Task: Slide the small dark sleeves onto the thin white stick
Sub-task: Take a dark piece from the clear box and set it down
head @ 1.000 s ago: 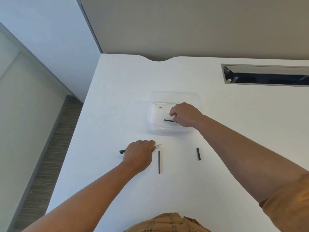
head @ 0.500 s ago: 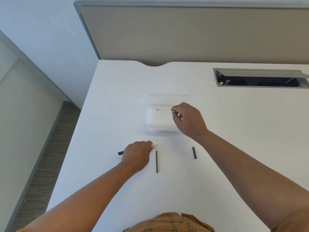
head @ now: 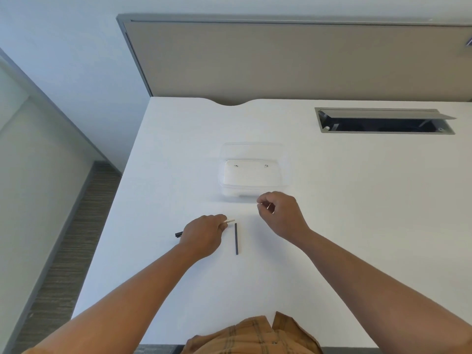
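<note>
My left hand [head: 204,235] rests on the white table, closed on the thin white stick [head: 230,221], whose pale tip pokes out to the right of the fingers. A dark sleeve [head: 178,235] on the stick sticks out to the left of that hand. A long thin dark sleeve [head: 236,238] lies loose on the table just right of my left hand. My right hand [head: 281,215] hovers in front of the clear container, fingertips pinched on a small sleeve that is mostly hidden by the fingers.
A clear plastic container [head: 221,183] stands behind the hands with no sleeves visible inside. An open cable slot [head: 383,122] is set into the table at the back right. The table's left edge [head: 120,190] drops to the floor. A beige partition [head: 281,60] closes the back.
My right hand has come out of the container towards me with the dark sleeve that lay inside. It now hides the short sleeve on the table. My left hand has stayed put.
</note>
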The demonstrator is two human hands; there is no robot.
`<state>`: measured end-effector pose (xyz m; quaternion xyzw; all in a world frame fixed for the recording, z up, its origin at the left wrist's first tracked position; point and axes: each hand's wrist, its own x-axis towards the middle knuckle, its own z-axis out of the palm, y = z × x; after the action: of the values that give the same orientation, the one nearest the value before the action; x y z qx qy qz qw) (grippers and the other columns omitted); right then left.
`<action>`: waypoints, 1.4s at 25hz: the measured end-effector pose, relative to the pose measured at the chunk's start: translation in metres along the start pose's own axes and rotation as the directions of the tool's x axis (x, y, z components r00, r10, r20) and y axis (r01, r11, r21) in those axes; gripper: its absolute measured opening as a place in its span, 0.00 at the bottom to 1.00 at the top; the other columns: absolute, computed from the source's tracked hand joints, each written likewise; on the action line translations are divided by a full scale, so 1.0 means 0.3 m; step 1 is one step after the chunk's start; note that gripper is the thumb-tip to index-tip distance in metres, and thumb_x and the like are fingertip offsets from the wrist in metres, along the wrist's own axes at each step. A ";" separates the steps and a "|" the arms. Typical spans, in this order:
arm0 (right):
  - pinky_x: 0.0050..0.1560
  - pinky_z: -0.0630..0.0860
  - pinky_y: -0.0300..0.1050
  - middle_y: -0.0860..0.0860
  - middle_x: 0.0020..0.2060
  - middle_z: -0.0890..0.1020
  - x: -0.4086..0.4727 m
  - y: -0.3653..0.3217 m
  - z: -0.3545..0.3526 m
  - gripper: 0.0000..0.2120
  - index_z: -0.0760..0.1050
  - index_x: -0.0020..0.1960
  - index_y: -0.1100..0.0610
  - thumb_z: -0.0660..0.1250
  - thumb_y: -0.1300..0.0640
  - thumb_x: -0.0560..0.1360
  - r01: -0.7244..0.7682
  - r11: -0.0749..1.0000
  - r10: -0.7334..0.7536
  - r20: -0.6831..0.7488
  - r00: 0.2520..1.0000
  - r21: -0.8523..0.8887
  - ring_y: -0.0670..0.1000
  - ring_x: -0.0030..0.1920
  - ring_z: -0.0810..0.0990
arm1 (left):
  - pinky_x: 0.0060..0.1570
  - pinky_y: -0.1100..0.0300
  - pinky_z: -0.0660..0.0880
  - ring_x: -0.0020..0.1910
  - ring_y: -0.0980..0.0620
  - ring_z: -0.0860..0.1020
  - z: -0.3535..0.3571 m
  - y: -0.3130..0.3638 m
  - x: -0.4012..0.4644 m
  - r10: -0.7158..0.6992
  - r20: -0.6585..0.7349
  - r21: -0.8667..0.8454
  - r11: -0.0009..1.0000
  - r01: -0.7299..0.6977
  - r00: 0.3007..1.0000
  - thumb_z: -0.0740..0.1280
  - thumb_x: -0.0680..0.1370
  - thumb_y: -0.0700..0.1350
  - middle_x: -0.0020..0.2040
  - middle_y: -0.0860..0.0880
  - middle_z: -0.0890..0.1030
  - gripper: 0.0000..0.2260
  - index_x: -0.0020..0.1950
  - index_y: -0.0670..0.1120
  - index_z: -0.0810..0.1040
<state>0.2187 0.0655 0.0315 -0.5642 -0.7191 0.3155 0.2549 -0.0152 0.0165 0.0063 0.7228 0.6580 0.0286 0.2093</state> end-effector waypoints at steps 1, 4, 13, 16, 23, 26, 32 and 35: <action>0.43 0.75 0.40 0.40 0.37 0.80 -0.021 0.010 0.017 0.04 0.82 0.48 0.51 0.69 0.57 0.75 -0.031 1.000 0.031 0.033 0.999 -0.001 0.40 0.36 0.78 | 0.32 0.56 0.69 0.39 0.46 0.76 0.002 -0.001 -0.006 -0.008 0.004 -0.008 1.000 0.008 1.000 0.55 0.84 0.51 0.39 0.51 0.79 0.11 0.48 0.50 0.74; 0.43 0.77 0.41 0.39 0.36 0.80 -0.074 0.029 0.065 0.04 0.81 0.45 0.48 0.69 0.56 0.75 -0.108 0.994 0.106 0.113 0.988 0.010 0.39 0.34 0.77 | 0.32 0.56 0.71 0.38 0.46 0.77 0.005 0.001 -0.026 -0.036 0.025 -0.028 0.999 0.036 0.999 0.55 0.83 0.51 0.39 0.51 0.79 0.11 0.48 0.51 0.74; 0.40 0.72 0.39 0.44 0.37 0.81 -0.139 0.050 0.153 0.04 0.82 0.48 0.54 0.70 0.56 0.75 -0.216 0.976 0.207 0.222 0.953 0.014 0.44 0.36 0.77 | 0.37 0.53 0.74 0.40 0.45 0.77 0.012 0.006 -0.070 -0.051 0.079 -0.091 0.994 0.058 0.996 0.54 0.84 0.51 0.41 0.50 0.79 0.10 0.52 0.51 0.73; 0.41 0.74 0.41 0.45 0.36 0.80 -0.149 0.047 0.177 0.05 0.82 0.50 0.54 0.70 0.56 0.75 -0.248 0.969 0.241 0.267 0.933 -0.006 0.48 0.39 0.78 | 0.39 0.52 0.75 0.41 0.45 0.77 0.017 0.007 -0.086 -0.054 0.081 -0.120 0.991 0.063 0.995 0.53 0.85 0.51 0.43 0.49 0.79 0.09 0.54 0.51 0.72; 0.36 0.68 0.40 0.42 0.34 0.78 -0.137 0.024 0.215 0.04 0.78 0.45 0.49 0.71 0.50 0.73 -0.289 0.954 0.299 0.304 0.904 -0.079 0.47 0.37 0.77 | 0.46 0.49 0.78 0.47 0.43 0.78 0.033 0.005 -0.119 -0.067 0.083 -0.139 0.987 0.078 0.994 0.53 0.85 0.52 0.51 0.48 0.82 0.13 0.63 0.50 0.73; 0.34 0.66 0.41 0.43 0.33 0.77 -0.122 0.012 0.221 0.08 0.75 0.40 0.48 0.71 0.47 0.73 -0.314 0.942 0.335 0.308 0.890 -0.116 0.46 0.35 0.75 | 0.46 0.48 0.78 0.47 0.43 0.78 0.029 0.005 -0.114 -0.069 0.096 -0.141 0.987 0.082 0.993 0.53 0.85 0.52 0.51 0.48 0.82 0.13 0.62 0.50 0.73; 0.36 0.69 0.43 0.44 0.35 0.78 -0.101 -0.003 0.215 0.10 0.76 0.40 0.50 0.72 0.46 0.73 -0.392 0.914 0.403 0.338 0.850 -0.106 0.48 0.36 0.76 | 0.46 0.47 0.79 0.47 0.42 0.79 0.022 0.002 -0.112 -0.076 0.101 -0.153 0.984 0.091 0.992 0.53 0.85 0.52 0.50 0.48 0.82 0.12 0.60 0.51 0.73; 0.37 0.70 0.44 0.45 0.35 0.79 -0.097 -0.009 0.208 0.11 0.76 0.40 0.51 0.72 0.46 0.74 -0.420 0.904 0.421 0.344 0.839 -0.083 0.49 0.36 0.76 | 0.47 0.48 0.79 0.48 0.43 0.79 0.018 0.003 -0.113 -0.089 0.104 -0.162 0.981 0.105 0.991 0.53 0.85 0.53 0.52 0.49 0.83 0.13 0.62 0.51 0.73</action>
<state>0.1788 0.0263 -0.0087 -0.6425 -0.6124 0.4584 0.0450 -0.0171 -0.0175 0.0097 0.6704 0.6769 0.0385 0.3016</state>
